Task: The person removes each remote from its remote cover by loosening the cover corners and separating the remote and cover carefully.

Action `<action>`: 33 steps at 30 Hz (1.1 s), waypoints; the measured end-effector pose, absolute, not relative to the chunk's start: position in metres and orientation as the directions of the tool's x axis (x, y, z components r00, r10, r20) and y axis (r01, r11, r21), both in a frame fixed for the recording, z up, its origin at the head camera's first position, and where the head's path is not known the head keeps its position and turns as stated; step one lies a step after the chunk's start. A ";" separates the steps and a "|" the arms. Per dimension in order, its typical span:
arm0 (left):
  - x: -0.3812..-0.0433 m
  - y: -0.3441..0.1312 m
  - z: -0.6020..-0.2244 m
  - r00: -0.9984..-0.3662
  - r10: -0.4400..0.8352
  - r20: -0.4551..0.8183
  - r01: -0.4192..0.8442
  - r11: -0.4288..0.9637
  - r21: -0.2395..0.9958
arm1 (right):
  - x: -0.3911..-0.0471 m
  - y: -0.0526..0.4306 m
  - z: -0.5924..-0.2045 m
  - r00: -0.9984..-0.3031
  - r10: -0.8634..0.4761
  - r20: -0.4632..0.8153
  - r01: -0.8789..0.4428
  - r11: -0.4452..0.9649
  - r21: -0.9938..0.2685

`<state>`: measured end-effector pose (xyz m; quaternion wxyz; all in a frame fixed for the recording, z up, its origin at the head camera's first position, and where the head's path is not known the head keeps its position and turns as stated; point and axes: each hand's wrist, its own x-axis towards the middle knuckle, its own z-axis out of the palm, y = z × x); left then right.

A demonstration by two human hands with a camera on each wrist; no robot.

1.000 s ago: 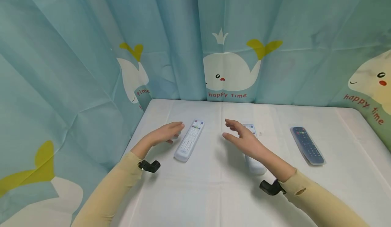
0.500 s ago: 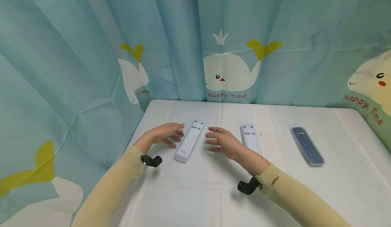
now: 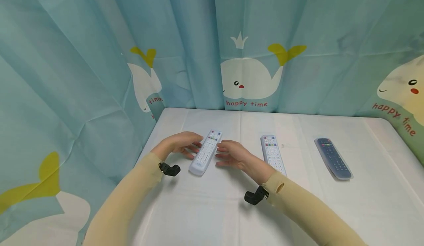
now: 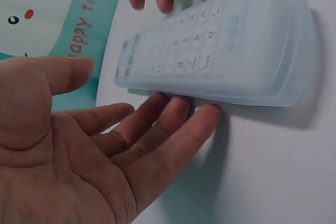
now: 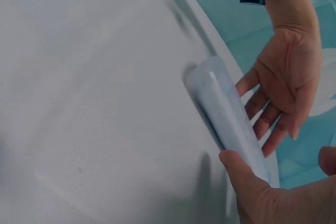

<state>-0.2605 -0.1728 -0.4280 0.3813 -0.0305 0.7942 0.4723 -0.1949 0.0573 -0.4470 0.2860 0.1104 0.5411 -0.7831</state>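
Note:
A white remote control (image 3: 205,154) in a translucent sleeve lies slanted on the table, between my two hands. My left hand (image 3: 182,143) is at its left side, fingers spread and relaxed. In the left wrist view its fingertips (image 4: 209,113) come right up to the edge of the sleeve (image 4: 273,85); whether they touch cannot be told. My right hand (image 3: 233,154) stands at the other side, fingers loosely bent toward the remote. The right wrist view shows one of its fingertips (image 5: 230,157) against or very near the sleeve's side. Neither hand grips the remote.
A second white remote control (image 3: 273,154) lies right of my right hand, partly behind the forearm. Farther right is a dark remote control (image 3: 332,159), also sleeved. A pale blue curtain (image 3: 192,54) with whale prints hangs along the back and left of the white table (image 3: 212,209).
My right hand has moved left, away from above the second white remote control, to the slanted one. My left hand has shifted slightly right toward it. The remotes have stayed in place.

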 end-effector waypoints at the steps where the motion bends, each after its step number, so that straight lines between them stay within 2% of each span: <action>1: -0.261 -0.172 -0.428 -0.706 0.314 -0.635 -0.402 0.560 0.724 | -0.196 0.056 -0.448 -0.812 -0.330 -0.482 0.568 -0.251 -0.784; 16: -0.266 -0.166 -0.433 -0.682 0.345 -0.644 -0.343 0.627 0.699 | -0.205 0.041 -0.459 -0.813 -0.307 -0.495 0.565 -0.208 -0.799; 25: -0.267 -0.165 -0.436 -0.703 0.334 -0.628 -0.310 0.651 0.693 | -0.207 0.033 -0.464 -0.846 -0.239 -0.476 0.513 -0.120 -0.850; 33: -0.265 -0.166 -0.441 -0.736 0.331 -0.590 -0.281 0.644 0.711 | -0.204 0.033 -0.462 -0.860 -0.242 -0.450 0.486 -0.122 -0.865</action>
